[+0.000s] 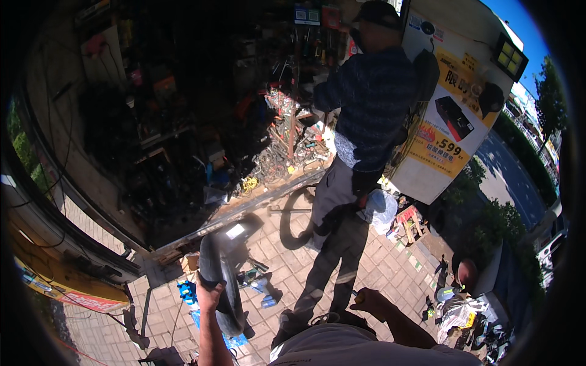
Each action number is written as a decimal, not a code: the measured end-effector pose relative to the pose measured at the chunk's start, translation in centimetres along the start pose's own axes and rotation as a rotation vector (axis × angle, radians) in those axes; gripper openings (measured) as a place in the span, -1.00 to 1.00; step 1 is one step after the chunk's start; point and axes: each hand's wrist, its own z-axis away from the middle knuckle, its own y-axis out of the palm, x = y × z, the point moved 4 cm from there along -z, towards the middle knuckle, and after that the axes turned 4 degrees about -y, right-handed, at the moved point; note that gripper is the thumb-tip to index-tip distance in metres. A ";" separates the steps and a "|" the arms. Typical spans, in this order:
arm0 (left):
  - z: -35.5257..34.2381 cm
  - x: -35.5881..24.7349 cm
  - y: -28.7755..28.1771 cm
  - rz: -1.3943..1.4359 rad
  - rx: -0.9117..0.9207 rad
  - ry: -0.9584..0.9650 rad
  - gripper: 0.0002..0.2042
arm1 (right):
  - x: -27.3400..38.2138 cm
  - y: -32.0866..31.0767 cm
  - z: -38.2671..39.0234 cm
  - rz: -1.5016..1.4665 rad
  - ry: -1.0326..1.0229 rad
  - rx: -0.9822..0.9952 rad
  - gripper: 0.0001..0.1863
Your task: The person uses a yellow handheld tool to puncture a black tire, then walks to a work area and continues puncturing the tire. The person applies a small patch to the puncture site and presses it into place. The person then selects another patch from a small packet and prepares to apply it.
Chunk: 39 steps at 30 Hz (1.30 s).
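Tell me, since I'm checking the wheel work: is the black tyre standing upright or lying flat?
Upright. The black tyre stands on edge on the brick paving, with the left hand gripping its rim.

Harsh sun, deep shop shadow, fisheye-bent edges.

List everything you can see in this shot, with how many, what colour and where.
tyre: one, black, upright, lower centre
standing person: one, dark blue top, grey trousers, centre
signboard: one, white and yellow, upper right
plastic bag: one, pale blue, beside that person
paved ground: pinkish bricks, centre
shop clutter: many, dark, upper left
left hand: one, gripping the tyre
right hand: one, closed on a small object I can't identify
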 end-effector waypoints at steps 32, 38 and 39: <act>49.1 -14.6 13.0 0.148 -0.490 0.020 0.07 | 15.0 -0.6 16.8 -1.173 -0.387 1.164 -0.51; 61.5 -11.0 9.8 0.240 -0.632 -0.147 0.14 | 6.0 -5.4 16.9 -0.916 -0.592 1.100 -0.41; 63.7 -10.2 9.4 0.242 -0.644 -0.136 0.15 | 3.1 -4.2 17.7 -0.825 -0.494 1.063 -0.42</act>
